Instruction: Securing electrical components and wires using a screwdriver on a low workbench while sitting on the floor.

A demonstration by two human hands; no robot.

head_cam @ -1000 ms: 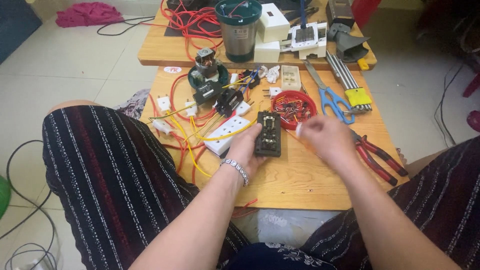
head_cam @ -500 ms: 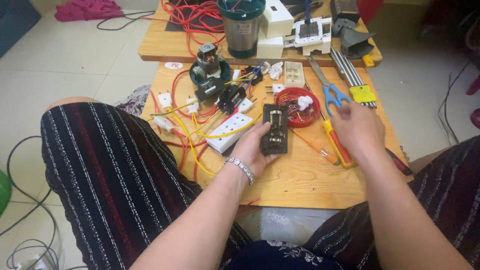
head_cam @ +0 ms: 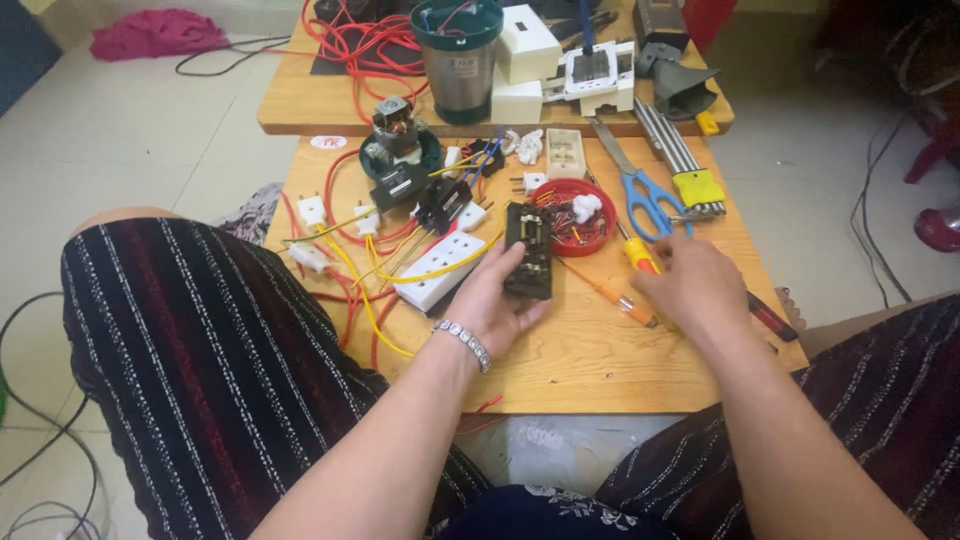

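Left hand: in the middle of the frame, palm up, fingers curled around a black socket plate; it grips the plate from below and from the left side.
Black socket plate: rectangular, hard plastic, with metal parts on the face; it stands a little tilted above the table, just left of the red dish.
Right hand: right of centre, palm down, fingers bent over the handles of the tools there; I cannot tell if it grips one or only rests on them.
Tools under right hand: a screwdriver with a yellow and red handle and a thin orange screwdriver, both touching or just beside the fingers.
Table: low, light wood with smooth grain; the bare part is in the lower middle, between the two hands and the near edge.
Edges: the near edge runs just above the knees; the right edge is near the right hand.
Crowded part: the upper left of the table holds a white power strip, yellow and red wires and white plugs, close together.
Scissors: blue handles, metal blades, lying above the right hand.
Second table: at the top of the frame, carrying a round metal pot and white boxes.
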